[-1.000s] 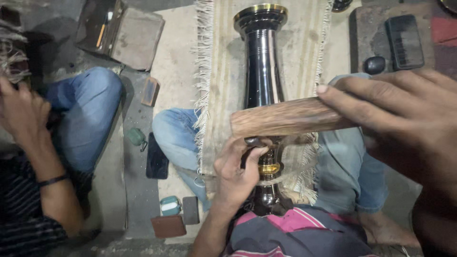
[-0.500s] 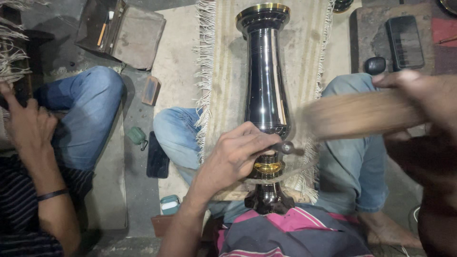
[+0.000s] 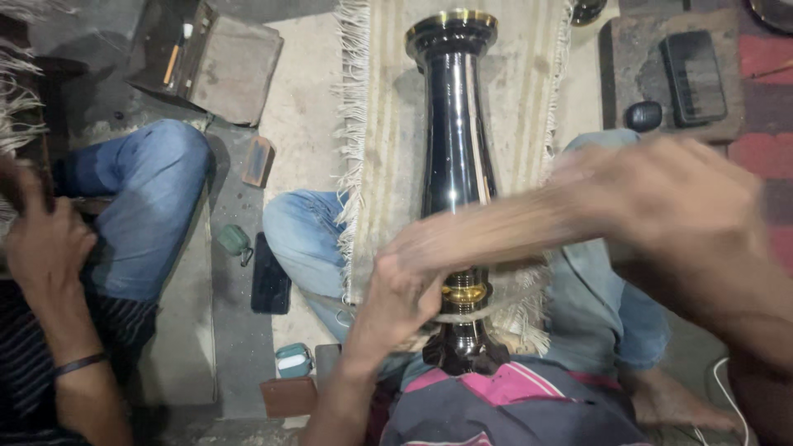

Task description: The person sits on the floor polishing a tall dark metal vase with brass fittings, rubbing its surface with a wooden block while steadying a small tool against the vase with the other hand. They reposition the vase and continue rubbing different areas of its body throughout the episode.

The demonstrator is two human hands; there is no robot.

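Two hands at work: both belong to the person wearing the camera, over a tall vase laid along the lap.
Far left: a co-worker's hand (image 3: pixel 45 239) and forearm with a dark wristband, beside a knee in blue jeans (image 3: pixel 149 194).
Floor, left of centre: a brown box (image 3: pixel 227 66) lying open, a small wooden block (image 3: pixel 258 161), a green pouch (image 3: pixel 235 240), a dark phone (image 3: pixel 271 277) and a small teal case (image 3: pixel 293 361).
Left hand (image 3: pixel 396 301): fingers curled shut against the vase's narrow neck near the brass ring (image 3: pixel 464 293) (whether a small tool sits in the grip, I cannot tell).
Vase (image 3: pixel 456 157): glossy black with a brass rim, lying lengthwise on a fringed beige cloth (image 3: pixel 520 99), mouth away from the wearer, base against the pink-striped shirt (image 3: pixel 504 396).
Wooden stick (image 3: pixel 496 231): blurred, crossing the vase just above the left hand.
Right hand (image 3: pixel 669 198): closed around the stick's right end, heavily smeared.
Far right: a dark rectangular case (image 3: pixel 692 76) and a small black object (image 3: pixel 643 116) on a stone slab (image 3: pixel 640 49).
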